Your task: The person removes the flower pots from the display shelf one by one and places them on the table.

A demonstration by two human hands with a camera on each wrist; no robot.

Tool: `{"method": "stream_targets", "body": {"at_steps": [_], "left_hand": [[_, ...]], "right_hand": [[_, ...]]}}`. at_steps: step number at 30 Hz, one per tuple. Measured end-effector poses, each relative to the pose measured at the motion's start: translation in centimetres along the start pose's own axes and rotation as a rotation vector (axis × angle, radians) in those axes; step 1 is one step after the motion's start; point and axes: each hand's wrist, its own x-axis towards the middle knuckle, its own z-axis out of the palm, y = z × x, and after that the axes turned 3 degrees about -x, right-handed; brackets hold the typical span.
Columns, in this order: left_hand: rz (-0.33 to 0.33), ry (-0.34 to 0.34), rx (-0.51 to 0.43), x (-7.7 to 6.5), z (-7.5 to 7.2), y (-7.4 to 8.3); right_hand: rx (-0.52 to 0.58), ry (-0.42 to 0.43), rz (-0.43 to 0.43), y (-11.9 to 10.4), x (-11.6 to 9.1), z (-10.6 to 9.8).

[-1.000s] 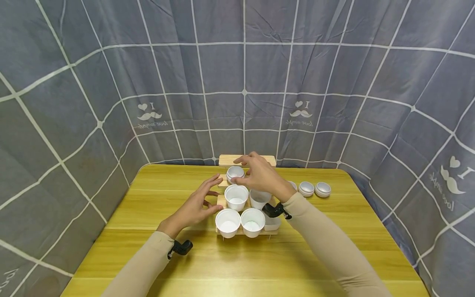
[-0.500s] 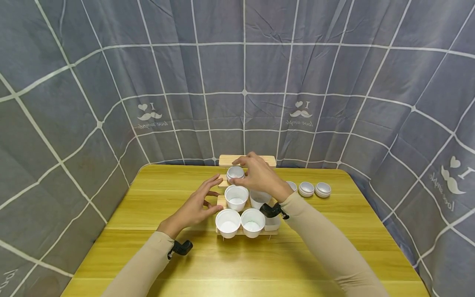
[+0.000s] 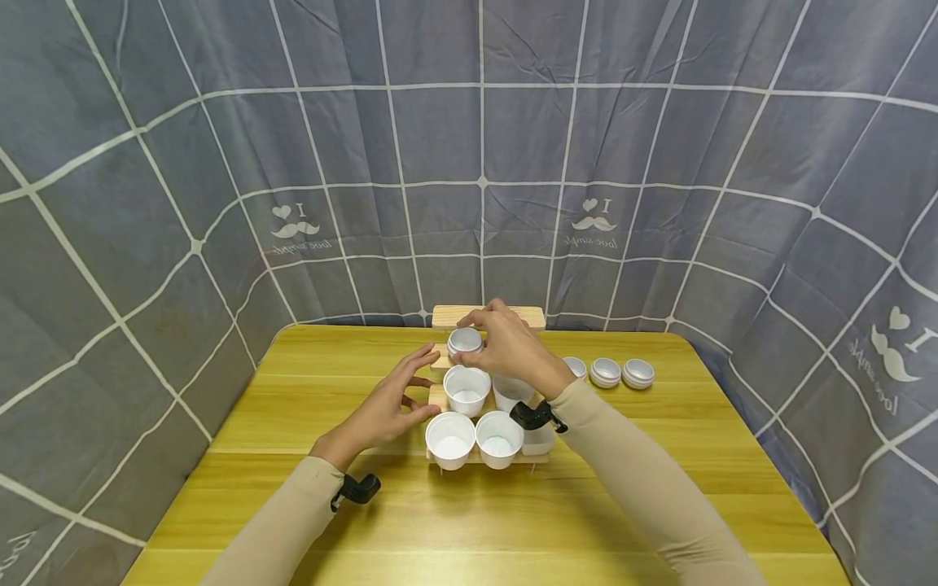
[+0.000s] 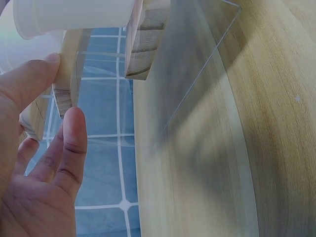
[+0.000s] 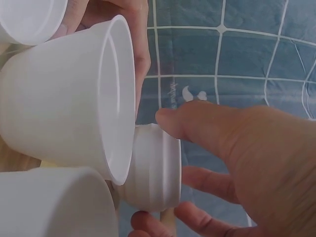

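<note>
A tiered wooden stand with clear side panels stands on the table. My left hand holds its left side; in the left wrist view, thumb and index finger meet opposite edges of a wooden slat. On an upper tier, my right hand grips a small white cup, thumb on one side and fingers on the other. In the right wrist view, this small cup sits close behind the rim of a larger white cup. Another large cup is directly below it in the head view.
Large white cups fill the front tier, one partly hidden by the right wrist. To the right, several small white cups line up on the yellow wooden table. A grey checked curtain surrounds the table's back and sides.
My right wrist and forearm have shifted slightly left, while the fingers stay around the small cup. The left hand and the stand have not visibly moved.
</note>
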Motion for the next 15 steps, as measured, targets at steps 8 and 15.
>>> {"method": "stream_targets", "body": {"at_steps": [8, 15], "left_hand": [[0.005, 0.005, 0.004, 0.02, 0.07, -0.15], [0.005, 0.007, -0.005, 0.08, 0.15, 0.03]], "right_hand": [[0.004, 0.0, 0.012, -0.06, 0.03, 0.13], [-0.004, 0.008, 0.026, -0.08, 0.08, 0.31]]}}
